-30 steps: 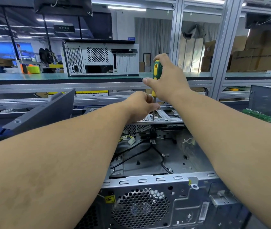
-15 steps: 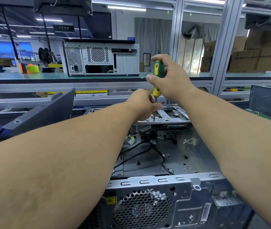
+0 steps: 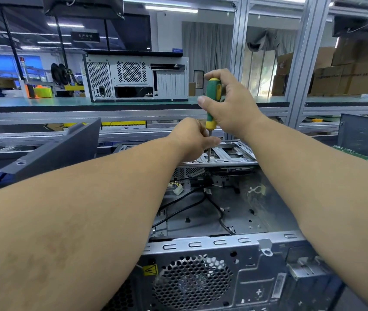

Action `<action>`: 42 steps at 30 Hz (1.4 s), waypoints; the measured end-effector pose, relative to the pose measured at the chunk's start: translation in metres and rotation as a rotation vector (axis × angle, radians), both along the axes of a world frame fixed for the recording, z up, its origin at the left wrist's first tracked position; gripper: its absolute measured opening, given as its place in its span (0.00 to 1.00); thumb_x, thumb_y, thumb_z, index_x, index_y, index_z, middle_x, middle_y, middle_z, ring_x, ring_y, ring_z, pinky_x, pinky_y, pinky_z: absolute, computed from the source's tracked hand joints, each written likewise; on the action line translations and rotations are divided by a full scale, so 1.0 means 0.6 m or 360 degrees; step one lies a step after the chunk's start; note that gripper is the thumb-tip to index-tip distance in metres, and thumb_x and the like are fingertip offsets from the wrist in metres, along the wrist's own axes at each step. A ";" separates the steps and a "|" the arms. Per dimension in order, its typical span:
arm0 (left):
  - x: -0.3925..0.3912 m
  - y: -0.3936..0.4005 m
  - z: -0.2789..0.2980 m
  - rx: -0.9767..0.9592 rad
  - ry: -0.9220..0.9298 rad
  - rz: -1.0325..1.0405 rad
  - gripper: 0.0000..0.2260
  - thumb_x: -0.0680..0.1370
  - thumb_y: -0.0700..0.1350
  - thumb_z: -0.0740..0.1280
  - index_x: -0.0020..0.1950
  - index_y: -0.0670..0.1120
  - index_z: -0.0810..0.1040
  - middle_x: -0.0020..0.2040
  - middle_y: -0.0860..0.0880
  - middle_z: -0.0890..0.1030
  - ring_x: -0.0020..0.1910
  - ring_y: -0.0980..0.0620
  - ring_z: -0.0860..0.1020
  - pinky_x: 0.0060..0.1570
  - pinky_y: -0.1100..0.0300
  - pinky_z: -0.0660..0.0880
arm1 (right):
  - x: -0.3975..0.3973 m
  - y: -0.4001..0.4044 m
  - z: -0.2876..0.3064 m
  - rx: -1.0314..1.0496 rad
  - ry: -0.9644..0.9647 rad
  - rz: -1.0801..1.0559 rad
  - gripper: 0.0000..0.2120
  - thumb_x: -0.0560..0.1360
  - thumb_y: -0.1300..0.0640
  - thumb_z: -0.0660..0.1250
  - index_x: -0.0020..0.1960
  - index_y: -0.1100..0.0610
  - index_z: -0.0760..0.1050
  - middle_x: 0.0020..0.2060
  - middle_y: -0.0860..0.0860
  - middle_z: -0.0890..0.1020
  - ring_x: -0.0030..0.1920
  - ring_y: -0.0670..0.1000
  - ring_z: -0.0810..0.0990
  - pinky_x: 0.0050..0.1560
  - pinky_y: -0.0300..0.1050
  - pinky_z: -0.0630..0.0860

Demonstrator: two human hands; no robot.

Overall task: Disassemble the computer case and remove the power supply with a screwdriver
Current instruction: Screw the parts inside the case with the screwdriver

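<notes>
Bright, even overhead light, wide-angle bend.
Ceiling tubes (image 3: 171, 9) lit it well; shadows were soft, straight frame posts (image 3: 302, 63) bowed at edges, forearms slightly soft.

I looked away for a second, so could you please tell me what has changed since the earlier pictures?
Very little. The right hand has shifted its grip round the screwdriver handle, as if turning it. The left hand still steadies the shaft, and the tip stays on the drive bracket of the computer case. No screw has visibly come out.
</notes>
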State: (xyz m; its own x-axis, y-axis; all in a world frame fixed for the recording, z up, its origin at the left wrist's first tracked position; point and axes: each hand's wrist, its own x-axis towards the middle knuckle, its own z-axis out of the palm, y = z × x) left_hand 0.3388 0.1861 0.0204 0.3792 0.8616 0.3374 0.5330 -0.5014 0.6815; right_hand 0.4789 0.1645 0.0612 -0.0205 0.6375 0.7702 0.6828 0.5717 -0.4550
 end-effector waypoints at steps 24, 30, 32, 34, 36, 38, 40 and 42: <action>-0.003 0.009 -0.007 -0.0022 0.0020 0.0008 0.18 0.76 0.56 0.76 0.36 0.48 0.73 0.29 0.53 0.70 0.28 0.52 0.68 0.32 0.58 0.67 | -0.002 0.000 0.001 -0.0033 0.0113 0.0043 0.27 0.78 0.56 0.74 0.74 0.49 0.70 0.48 0.43 0.77 0.46 0.45 0.79 0.52 0.46 0.83; -0.004 0.008 -0.005 0.0019 0.0115 -0.0001 0.17 0.79 0.51 0.73 0.34 0.47 0.74 0.28 0.53 0.70 0.24 0.56 0.66 0.31 0.60 0.66 | -0.001 0.003 -0.001 -0.0153 0.0153 0.0100 0.23 0.82 0.59 0.65 0.75 0.46 0.66 0.56 0.49 0.75 0.54 0.56 0.81 0.55 0.56 0.83; -0.001 0.008 -0.004 0.0029 0.0125 0.0026 0.15 0.78 0.52 0.74 0.37 0.46 0.76 0.30 0.52 0.72 0.27 0.53 0.69 0.31 0.59 0.67 | -0.001 0.003 -0.002 -0.0102 0.0106 0.0072 0.22 0.82 0.54 0.67 0.73 0.46 0.67 0.51 0.47 0.76 0.51 0.50 0.79 0.54 0.51 0.81; 0.000 0.007 -0.004 0.0041 0.0112 0.0047 0.16 0.77 0.54 0.75 0.37 0.46 0.75 0.30 0.51 0.72 0.28 0.52 0.70 0.31 0.59 0.67 | -0.002 0.002 -0.003 -0.0056 0.0090 0.0062 0.22 0.79 0.48 0.71 0.71 0.47 0.69 0.47 0.44 0.76 0.46 0.45 0.77 0.49 0.43 0.79; 0.001 0.007 -0.004 0.0057 0.0105 0.0060 0.17 0.76 0.55 0.76 0.36 0.48 0.73 0.29 0.52 0.71 0.28 0.52 0.70 0.31 0.59 0.67 | -0.002 0.002 -0.004 -0.0048 0.0099 0.0058 0.24 0.76 0.48 0.75 0.69 0.47 0.71 0.45 0.44 0.76 0.45 0.45 0.77 0.48 0.43 0.81; 0.000 0.008 -0.006 0.0034 0.0073 0.0065 0.19 0.75 0.55 0.77 0.35 0.48 0.72 0.29 0.52 0.70 0.28 0.52 0.69 0.30 0.59 0.67 | -0.002 0.003 -0.004 -0.0037 0.0093 0.0030 0.26 0.75 0.51 0.77 0.69 0.46 0.70 0.46 0.43 0.76 0.46 0.45 0.78 0.51 0.45 0.82; -0.003 0.009 -0.008 -0.0006 0.0033 0.0035 0.18 0.75 0.56 0.76 0.35 0.48 0.73 0.29 0.52 0.71 0.29 0.52 0.69 0.32 0.59 0.68 | -0.002 0.004 -0.004 -0.0051 0.0074 0.0026 0.27 0.77 0.54 0.75 0.72 0.45 0.68 0.47 0.43 0.76 0.47 0.46 0.79 0.53 0.48 0.83; -0.006 0.008 -0.009 -0.0025 0.0036 -0.0014 0.16 0.77 0.54 0.74 0.37 0.48 0.75 0.31 0.52 0.73 0.30 0.53 0.70 0.34 0.58 0.69 | -0.001 0.005 -0.003 -0.0076 0.0059 0.0044 0.25 0.80 0.57 0.71 0.74 0.45 0.67 0.49 0.43 0.76 0.49 0.47 0.79 0.55 0.51 0.83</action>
